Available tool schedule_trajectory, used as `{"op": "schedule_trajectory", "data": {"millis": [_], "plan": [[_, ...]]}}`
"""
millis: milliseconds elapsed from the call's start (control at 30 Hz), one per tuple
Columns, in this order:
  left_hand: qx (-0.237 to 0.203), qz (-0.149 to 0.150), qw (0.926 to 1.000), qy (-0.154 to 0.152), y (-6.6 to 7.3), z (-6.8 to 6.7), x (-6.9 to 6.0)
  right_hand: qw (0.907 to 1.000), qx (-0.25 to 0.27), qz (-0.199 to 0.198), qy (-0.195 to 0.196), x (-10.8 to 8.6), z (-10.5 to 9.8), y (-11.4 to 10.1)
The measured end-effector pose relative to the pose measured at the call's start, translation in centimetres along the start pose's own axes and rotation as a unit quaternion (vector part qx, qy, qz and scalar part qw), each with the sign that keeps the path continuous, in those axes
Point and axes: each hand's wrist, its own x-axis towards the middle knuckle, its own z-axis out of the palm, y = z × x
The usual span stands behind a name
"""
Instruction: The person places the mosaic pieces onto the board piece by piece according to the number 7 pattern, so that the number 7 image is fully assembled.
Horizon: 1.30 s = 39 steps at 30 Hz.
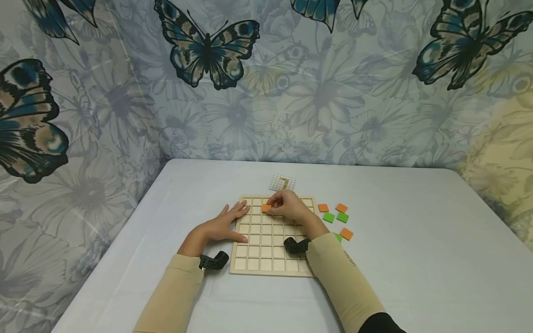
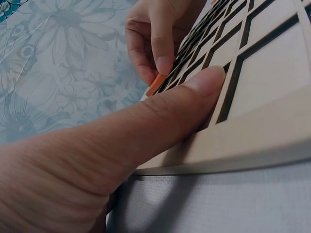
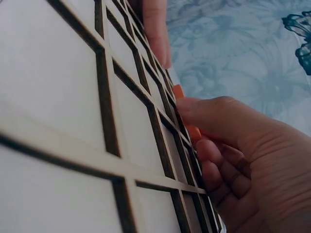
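While the right hand (image 1: 288,206) pinches one orange tile (image 1: 265,208) near the far edge of one board (image 1: 266,252), the spread left hand (image 1: 220,226) rests on its left side; rightward lie three loose orange squares (image 1: 323,208), three green squares (image 1: 328,217); beyond, one card (image 1: 276,181).

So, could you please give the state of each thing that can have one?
Left hand: fingers spread, touching the grid board
Right hand: pinching an orange tile
Orange tile: held, not yet released
Grid board: lying flat
Loose orange tiles: lying flat, unheld
Loose green tiles: lying flat, one partly hidden
Printed card: lying flat
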Motion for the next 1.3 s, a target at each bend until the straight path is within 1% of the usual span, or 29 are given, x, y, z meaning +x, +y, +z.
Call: {"op": "schedule_trajectory", "data": {"millis": [167,300,467,833,1067,1300], "plan": [[0.000,-0.001,1.0000,0.001,-0.16,0.07,0.06,0.9997,-0.013,-0.021,0.002,0.06,0.11,0.36],[-0.002,0.000,1.0000,0.004,-0.21,0.08,0.08,0.9995,-0.010,-0.029,0.000,0.11,0.13,0.48],[-0.001,0.001,1.0000,0.004,-0.24,0.04,0.10,0.9996,0.000,-0.029,-0.005,0.15,0.14,0.54],[0.007,0.005,1.0000,-0.005,-0.07,0.06,-0.01,0.9998,-0.010,-0.014,-0.005,0.20,0.35,0.81],[0.009,0.006,0.9999,-0.008,-0.08,-0.01,0.01,0.9997,-0.009,-0.024,-0.004,0.13,0.32,0.72],[0.014,0.011,0.9998,-0.006,-0.06,-0.03,0.11,0.9996,-0.012,-0.025,-0.007,0.13,0.19,0.69]]}}
